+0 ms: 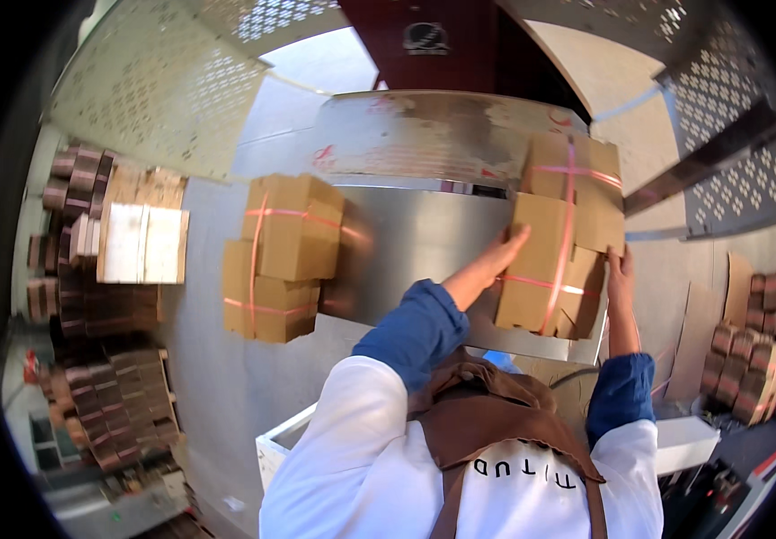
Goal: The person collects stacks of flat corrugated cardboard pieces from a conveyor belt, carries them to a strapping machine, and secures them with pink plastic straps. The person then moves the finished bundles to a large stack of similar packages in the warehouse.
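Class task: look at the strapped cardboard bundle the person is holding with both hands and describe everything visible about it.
The bundle is a stack of flat, plain brown cardboard pieces, bound crosswise with thin pink strapping. It sits tilted on the grey metal table, near its right side. The left hand presses its left face and the right hand grips its lower right edge. A second, similar bundle lies apart, further left.

From my remote seat I saw a grey concrete floor (217, 377) lit brightly, with a patch of daylight at the far middle. A steel worktop (406, 242) stood in the centre. Perforated metal panels (154, 81) leaned at the far left and far right. Stacks of brown folded cartons (100, 395) lined the left side, and more stood at the right (756, 359). A dark red door (442, 45) stood beyond.
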`<state>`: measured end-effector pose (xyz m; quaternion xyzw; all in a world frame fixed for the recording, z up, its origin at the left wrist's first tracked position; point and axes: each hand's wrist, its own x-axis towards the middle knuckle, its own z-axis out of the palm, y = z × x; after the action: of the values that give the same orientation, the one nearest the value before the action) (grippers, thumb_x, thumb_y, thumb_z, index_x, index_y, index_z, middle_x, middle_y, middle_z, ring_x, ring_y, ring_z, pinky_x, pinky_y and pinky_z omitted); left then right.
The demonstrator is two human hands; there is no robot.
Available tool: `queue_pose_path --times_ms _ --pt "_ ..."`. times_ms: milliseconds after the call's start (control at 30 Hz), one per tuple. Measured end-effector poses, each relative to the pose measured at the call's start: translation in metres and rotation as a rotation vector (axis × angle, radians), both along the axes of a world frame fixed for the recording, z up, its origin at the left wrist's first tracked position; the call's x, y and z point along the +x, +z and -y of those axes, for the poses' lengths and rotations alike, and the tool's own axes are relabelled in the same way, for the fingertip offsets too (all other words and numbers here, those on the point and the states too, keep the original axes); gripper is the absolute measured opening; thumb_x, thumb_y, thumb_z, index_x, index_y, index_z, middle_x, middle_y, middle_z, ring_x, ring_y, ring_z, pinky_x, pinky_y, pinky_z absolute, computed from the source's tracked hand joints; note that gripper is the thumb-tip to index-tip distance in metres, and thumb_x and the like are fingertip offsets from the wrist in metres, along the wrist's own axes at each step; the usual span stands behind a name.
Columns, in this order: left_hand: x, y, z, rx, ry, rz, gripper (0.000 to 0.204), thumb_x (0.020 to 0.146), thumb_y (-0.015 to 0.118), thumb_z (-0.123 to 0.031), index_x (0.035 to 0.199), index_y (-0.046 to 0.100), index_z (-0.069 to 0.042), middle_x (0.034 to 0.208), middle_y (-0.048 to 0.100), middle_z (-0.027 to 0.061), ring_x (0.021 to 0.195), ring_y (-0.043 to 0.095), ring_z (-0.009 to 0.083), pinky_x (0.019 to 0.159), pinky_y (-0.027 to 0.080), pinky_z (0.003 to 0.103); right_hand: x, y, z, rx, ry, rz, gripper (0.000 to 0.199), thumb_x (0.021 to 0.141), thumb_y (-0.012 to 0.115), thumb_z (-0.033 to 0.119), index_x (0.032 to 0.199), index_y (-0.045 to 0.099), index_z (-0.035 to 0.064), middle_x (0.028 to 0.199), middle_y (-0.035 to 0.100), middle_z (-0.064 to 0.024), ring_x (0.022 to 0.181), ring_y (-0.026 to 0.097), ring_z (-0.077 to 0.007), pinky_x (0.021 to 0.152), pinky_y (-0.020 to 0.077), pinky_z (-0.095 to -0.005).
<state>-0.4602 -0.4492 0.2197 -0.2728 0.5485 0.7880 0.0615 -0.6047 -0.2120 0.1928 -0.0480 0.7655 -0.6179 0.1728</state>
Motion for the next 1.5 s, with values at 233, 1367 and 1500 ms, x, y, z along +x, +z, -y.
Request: queue_pose_path --times_ms 233,1367,1500 --pt "0.191 0.035 0.146 -1.047 0.116 -0.114 0.088 0.083 0.066 -0.046 0.145 0.026 0.001 0.149 0.028 0.0243 0.14 0.023 0.0354 0.114 0.02 0.042 0.11 0.104 0.065 0.039 0.042 -0.371 0.055 0.097 0.051 0.023 0.143 0.033 0.0008 0.144 0.04 -0.0179 0.132 0.04 -0.025 0.106 0.0342 -0.0349" --pt "0.155 -0.01 0.173 -0.044 0.249 0.045 0.064 0.09 0.062 -0.037 0.138 0.038 -0.001 0.129 0.052 0.0097 0.119 0.049 0.0197 0.097 0.042 0.033 0.188 0.101 0.156 0.374 0.508 -0.36 0.065 0.085 0.065 0.032 0.13 0.043 -0.0093 0.123 0.054 -0.0281 0.122 0.047 -0.0399 0.095 0.0446 -0.0429" --pt "0.149 -0.004 0.165 -0.012 0.24 0.062 0.063 0.089 0.062 -0.041 0.136 0.042 -0.004 0.125 0.054 0.0083 0.111 0.053 0.0171 0.088 0.045 0.03 0.112 0.092 0.066 0.281 0.183 -0.66 0.057 0.085 0.064 0.032 0.127 0.048 -0.0036 0.12 0.056 -0.0233 0.12 0.049 -0.0405 0.096 0.0432 -0.0428"
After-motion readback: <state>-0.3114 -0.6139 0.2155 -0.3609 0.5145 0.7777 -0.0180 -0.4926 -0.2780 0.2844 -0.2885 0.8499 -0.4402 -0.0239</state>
